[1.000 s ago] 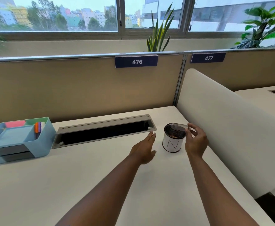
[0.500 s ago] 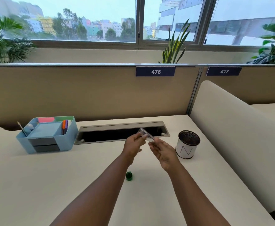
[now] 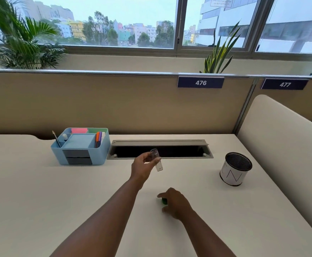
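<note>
While the left hand's (image 3: 142,168) fingers pinch the tilted clear tube (image 3: 157,161), the right hand's (image 3: 175,203) fingers, curled round the green cap (image 3: 164,200) mid-counter, should grip its sides squarely before lifting.

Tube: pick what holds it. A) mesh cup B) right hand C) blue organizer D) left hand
D: the left hand pinches the tube in the air, while the right hand curls round the green cap on the desk.
</note>
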Demonstrator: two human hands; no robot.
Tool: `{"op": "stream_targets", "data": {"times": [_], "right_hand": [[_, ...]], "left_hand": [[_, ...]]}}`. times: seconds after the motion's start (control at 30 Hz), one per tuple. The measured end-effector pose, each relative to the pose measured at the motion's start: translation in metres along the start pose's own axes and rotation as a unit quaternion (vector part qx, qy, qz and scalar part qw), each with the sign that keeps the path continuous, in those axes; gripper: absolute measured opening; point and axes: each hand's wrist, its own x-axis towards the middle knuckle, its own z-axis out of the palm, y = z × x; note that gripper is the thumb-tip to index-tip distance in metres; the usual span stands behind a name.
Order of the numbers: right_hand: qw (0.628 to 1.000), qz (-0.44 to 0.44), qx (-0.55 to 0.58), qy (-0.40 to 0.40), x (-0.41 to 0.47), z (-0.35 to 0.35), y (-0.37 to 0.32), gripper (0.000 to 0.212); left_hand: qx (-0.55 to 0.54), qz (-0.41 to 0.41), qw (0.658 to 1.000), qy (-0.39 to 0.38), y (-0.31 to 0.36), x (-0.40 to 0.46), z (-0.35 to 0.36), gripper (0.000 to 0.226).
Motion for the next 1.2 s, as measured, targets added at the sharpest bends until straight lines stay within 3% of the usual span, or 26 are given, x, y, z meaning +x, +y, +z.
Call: {"op": "stream_targets", "data": {"times": [0.13, 0.27, 0.33, 0.43, 0.53, 0.63, 0.93, 1.13, 1.2], "right_hand": [[0.996, -0.005, -0.020, 0.082, 0.001, 0.013, 0.001, 0.035], [0.981, 0.008, 0.108, 0.163, 0.002, 0.002, -0.002, 0.023], [0.935, 0.040, 0.280, 0.212, 0.000, -0.012, -0.010, 0.021], [0.817, 0.052, 0.533, 0.214, -0.004, -0.037, -0.025, 0.023], [0.738, 0.012, 0.643, 0.204, -0.009, -0.062, -0.040, 0.021], [0.706, -0.034, 0.674, 0.215, -0.014, -0.076, -0.053, 0.014], [0.753, -0.073, 0.597, 0.266, -0.021, -0.077, -0.068, 0.011], [0.782, -0.098, 0.566, 0.242, -0.023, -0.081, -0.076, 0.016], [0.808, -0.104, 0.536, 0.220, -0.024, -0.086, -0.075, 0.022]], "left_hand": [[0.016, 0.017, 1.000, -0.007, -0.004, -0.001, -0.011, 0.020], [0.031, 0.031, 0.999, -0.023, -0.006, 0.000, -0.023, 0.022], [0.043, 0.032, 0.998, -0.028, -0.007, 0.000, -0.027, 0.025], [0.065, 0.031, 0.997, -0.042, -0.007, -0.002, -0.032, 0.034], [0.083, 0.025, 0.993, -0.084, -0.005, -0.005, -0.036, 0.027], [0.088, 0.014, 0.987, -0.135, 0.000, -0.010, -0.037, 0.022], [0.070, 0.019, 0.978, -0.193, 0.008, -0.018, -0.054, 0.016], [0.071, 0.029, 0.978, -0.193, 0.017, -0.017, -0.063, 0.028], [0.071, 0.028, 0.978, -0.194, 0.019, -0.017, -0.067, 0.033]]}}
